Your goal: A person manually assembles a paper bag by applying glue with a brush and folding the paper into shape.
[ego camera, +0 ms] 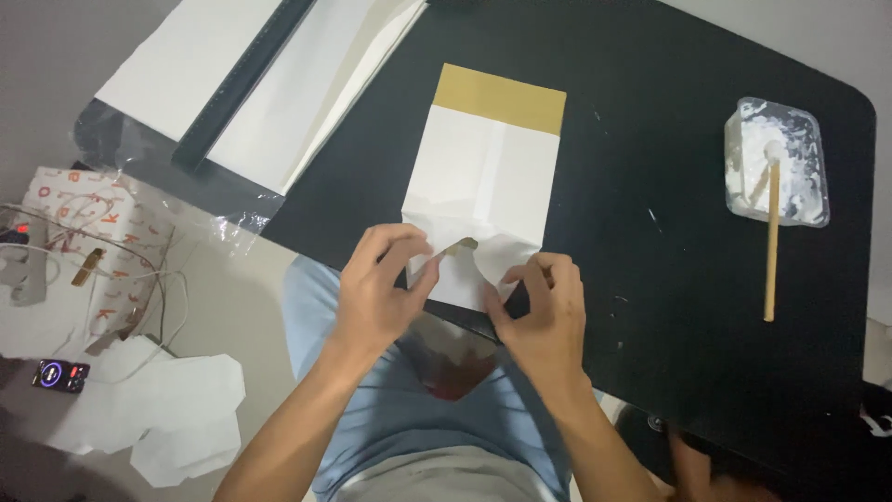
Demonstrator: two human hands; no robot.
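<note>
Two hands work the near end of a white paper bag (483, 181) lying flat on the black desk (669, 307), approx. centre, w/ a brown band across its far end. Left hand (376, 293) pinches the bag's near-left corner flap betw. thumb & fingers, closed on the paper. Right hand (544, 316) presses & grips the near-right corner, fingers curled on the fold. Hands are apart, a small brownish opening in the paper showing betw. them.

Far right on desk: clear plastic tub (777, 160) w/ white paste, a wooden stick (771, 242) resting in it, handle end pointing toward the near edge. Top left: stack of white sheets (269, 84) w/ a dark ruler-like strip (243, 82) laid across, on clear plastic film.

Floor at left: printed paper bag (93, 232) w/ string handles, white paper scraps (177, 409), a small phone (61, 375) w/ lit screen. Person wears light blue trousers (372, 437).
</note>
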